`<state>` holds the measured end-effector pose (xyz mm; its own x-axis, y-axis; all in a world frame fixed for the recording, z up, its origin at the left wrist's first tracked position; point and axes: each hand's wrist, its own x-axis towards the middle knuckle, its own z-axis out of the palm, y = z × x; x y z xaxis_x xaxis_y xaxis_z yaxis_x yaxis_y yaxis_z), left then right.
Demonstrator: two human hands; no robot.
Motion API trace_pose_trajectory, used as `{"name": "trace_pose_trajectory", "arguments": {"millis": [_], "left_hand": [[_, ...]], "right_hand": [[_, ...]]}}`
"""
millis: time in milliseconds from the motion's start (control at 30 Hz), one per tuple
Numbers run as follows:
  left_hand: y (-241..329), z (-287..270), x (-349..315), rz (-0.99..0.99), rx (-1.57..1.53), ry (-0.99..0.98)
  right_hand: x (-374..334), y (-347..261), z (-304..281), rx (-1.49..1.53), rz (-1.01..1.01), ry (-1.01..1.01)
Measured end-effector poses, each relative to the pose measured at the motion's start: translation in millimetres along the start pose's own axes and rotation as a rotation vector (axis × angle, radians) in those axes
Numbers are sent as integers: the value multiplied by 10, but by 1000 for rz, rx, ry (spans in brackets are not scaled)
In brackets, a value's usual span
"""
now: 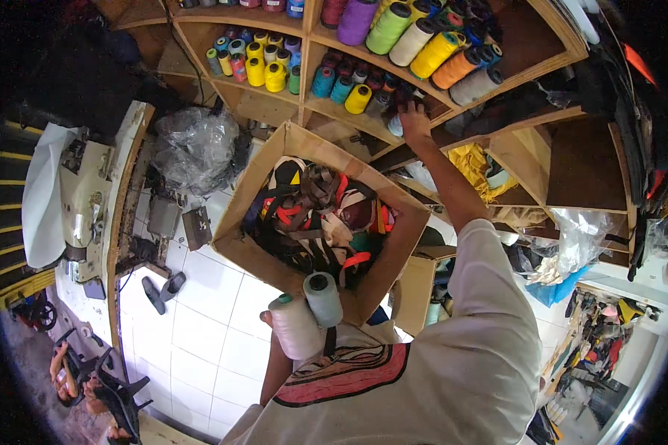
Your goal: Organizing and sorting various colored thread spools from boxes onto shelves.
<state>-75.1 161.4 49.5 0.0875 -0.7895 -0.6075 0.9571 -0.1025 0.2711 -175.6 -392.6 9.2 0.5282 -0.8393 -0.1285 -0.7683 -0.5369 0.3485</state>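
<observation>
Up at the shelf, my right hand (pixel 416 121) is closed around a pale blue cone of thread (pixel 395 126) at the front edge of a compartment; its fingertips are partly hidden in shadow. A large whitish cone of thread (pixel 297 326) and a pale grey-blue cone (pixel 322 299) are held together close to my shirt. Beside the whitish cone, only a bit of my left hand (pixel 266 317) shows, curled behind it. Just beyond these two cones is an open cardboard box (pixel 239 215), full of tangled straps and fabric strips (pixel 334 215).
Wooden shelving (pixel 304 44) holds many colourful thread cones. Yellow cloth (pixel 473 172) lies on a lower shelf at right. On the left are a sewing machine (pixel 85 193), a plastic bag (pixel 197 148) and black slippers (pixel 163 291) on the tiled floor. A second carton (pixel 414 293) stands behind the box.
</observation>
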Motion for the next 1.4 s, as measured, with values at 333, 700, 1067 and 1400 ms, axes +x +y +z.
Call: {"name": "trace_pose_trajectory", "arguments": {"millis": [333, 700, 1067, 1400], "left_hand": [[-2, -48, -26, -6, 31, 1], [175, 171, 557, -21, 124, -101], [232, 1061, 1245, -64, -115, -409], [191, 853, 993, 67, -93, -246]], "right_hand": [[-70, -53, -24, -40, -4, -14], [-953, -303, -832, 1271, -442, -188], [-1718, -229, -1754, 1135, -862, -425], [-153, 149, -565, 785, -320, -34]]}}
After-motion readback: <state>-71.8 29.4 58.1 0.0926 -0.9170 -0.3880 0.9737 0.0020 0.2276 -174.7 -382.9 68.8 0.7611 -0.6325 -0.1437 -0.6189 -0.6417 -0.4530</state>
